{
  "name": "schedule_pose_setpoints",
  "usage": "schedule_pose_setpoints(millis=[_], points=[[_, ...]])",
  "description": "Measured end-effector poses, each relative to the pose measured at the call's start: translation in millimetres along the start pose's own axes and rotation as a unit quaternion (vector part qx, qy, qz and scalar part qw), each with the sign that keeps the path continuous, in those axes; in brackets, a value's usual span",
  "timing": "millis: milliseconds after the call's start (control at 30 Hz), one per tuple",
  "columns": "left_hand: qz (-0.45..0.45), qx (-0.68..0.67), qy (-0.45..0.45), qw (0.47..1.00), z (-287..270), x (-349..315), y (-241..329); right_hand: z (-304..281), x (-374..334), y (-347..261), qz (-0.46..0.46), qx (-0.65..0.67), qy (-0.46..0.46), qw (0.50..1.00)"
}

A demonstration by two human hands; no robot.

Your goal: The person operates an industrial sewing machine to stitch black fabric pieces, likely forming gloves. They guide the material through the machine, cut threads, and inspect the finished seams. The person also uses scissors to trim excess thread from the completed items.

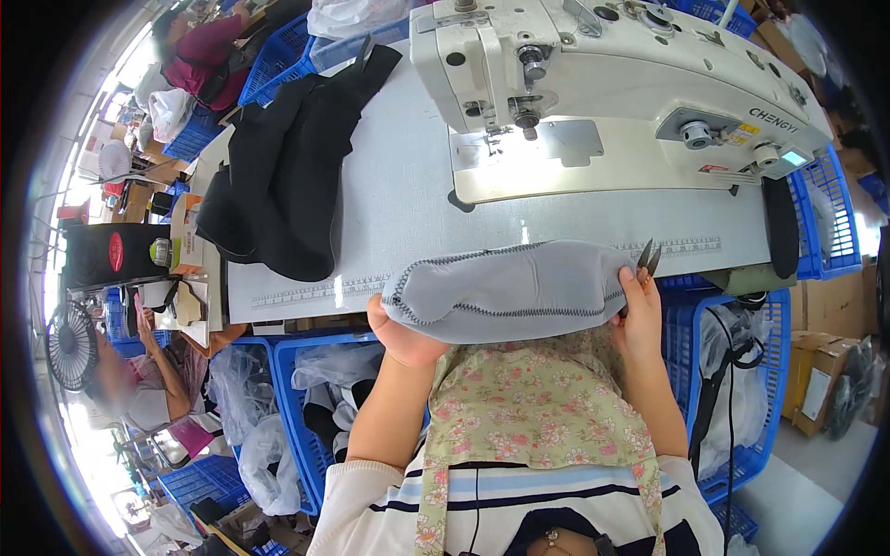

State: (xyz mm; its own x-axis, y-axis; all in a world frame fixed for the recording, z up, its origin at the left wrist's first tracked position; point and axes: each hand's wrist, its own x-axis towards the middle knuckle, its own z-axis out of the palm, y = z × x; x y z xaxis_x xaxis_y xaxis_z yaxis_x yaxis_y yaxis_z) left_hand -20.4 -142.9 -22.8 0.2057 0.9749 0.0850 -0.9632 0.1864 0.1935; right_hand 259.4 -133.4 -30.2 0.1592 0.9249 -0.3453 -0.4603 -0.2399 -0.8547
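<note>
Between my two hands a long grey fabric piece point(501, 283) with dark zigzag stitching is stretched out above the table's front edge. My left hand point(405, 335) grips its left end, fingers hidden behind the cloth. At the other end my right hand point(639, 310) pinches the fabric. Small dark thread snips point(650, 260) are also in that hand, their blades pointing up past the fingers. Beyond the cloth stands a white sewing machine point(603, 83), its needle area lit. A heap of black fabric pieces point(287, 167) lies on the table to the left.
A ruler strip point(315, 293) runs along the table's point(399, 204) front edge. Blue crates point(779, 371) with plastic bags stand right and left of my lap. A fan point(71, 345) and a seated person point(158, 371) are at far left; another person point(199, 51) is at upper left.
</note>
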Motion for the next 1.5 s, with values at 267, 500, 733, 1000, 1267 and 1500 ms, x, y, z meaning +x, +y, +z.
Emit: schedule_pose_setpoints(millis=[267, 500, 733, 1000, 1267, 1500], points=[[-0.027, -0.021, 0.013, 0.999, 8, 2, 0, -4, -2, -1, -0.006, -0.017, 0.006, 1.000], [0.013, 0.057, -0.030, 0.998, 13, -4, -1, -17, 5, 7, -0.125, -0.274, 0.018, 0.953], [0.075, 0.234, -0.024, 0.969, 47, -21, 14, 17, -24, -55, -0.275, -0.326, -0.088, 0.900], [0.078, 0.359, 0.076, 0.927, 98, -17, 0, 97, -58, -113, -0.489, -0.412, -0.322, 0.698], [0.107, 0.399, 0.079, 0.907, 112, -14, -5, 102, -60, -121, -0.565, -0.450, -0.302, 0.623], [0.115, 0.409, 0.086, 0.901, 119, -14, -10, 98, -57, -117, -0.568, -0.442, -0.295, 0.629]])
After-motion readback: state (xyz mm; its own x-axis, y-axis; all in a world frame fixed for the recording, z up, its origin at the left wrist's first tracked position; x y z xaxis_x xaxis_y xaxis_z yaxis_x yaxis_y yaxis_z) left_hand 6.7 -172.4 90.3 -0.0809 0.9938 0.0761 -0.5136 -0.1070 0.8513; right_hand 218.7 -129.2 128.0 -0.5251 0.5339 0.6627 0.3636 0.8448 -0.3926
